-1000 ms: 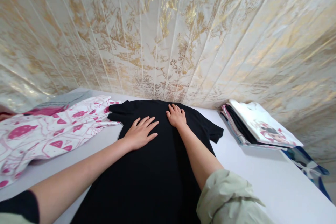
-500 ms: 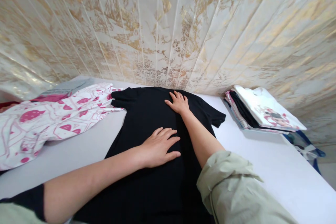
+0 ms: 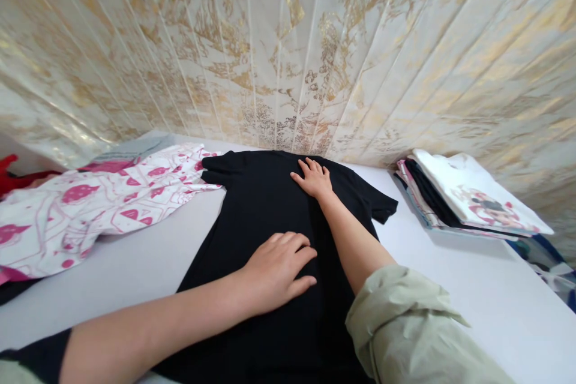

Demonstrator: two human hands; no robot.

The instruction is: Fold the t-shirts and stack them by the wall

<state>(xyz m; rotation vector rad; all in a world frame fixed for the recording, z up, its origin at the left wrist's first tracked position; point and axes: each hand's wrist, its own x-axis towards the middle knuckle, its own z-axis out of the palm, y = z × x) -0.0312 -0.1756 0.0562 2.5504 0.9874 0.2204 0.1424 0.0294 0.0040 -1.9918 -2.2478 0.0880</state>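
Observation:
A black short-sleeved T-shirt (image 3: 265, 210) lies spread out in front of me, its collar end toward the wall and its sleeves out to both sides. My left hand (image 3: 281, 273) rests on the middle of the shirt with its fingers apart and slightly bent. Farther up, near the collar end, my right hand (image 3: 315, 179) lies flat on the cloth with fingers spread. Neither hand grips the fabric. The shirt's lower end is partly hidden by my left forearm and runs out of view.
To the left, a white garment with pink prints (image 3: 112, 204) lies loosely, with grey folded cloth (image 3: 144, 145) behind it and a red item (image 3: 18, 179) at the edge. At right sits a stack of folded clothes (image 3: 468, 192) on the white table (image 3: 472, 288). A gold-patterned wall covering (image 3: 288, 60) rises behind.
My left hand has slid a little toward me over the shirt, and its fingers are more bent. The right hand stays at the same place on the cloth. The camera has turned slightly left.

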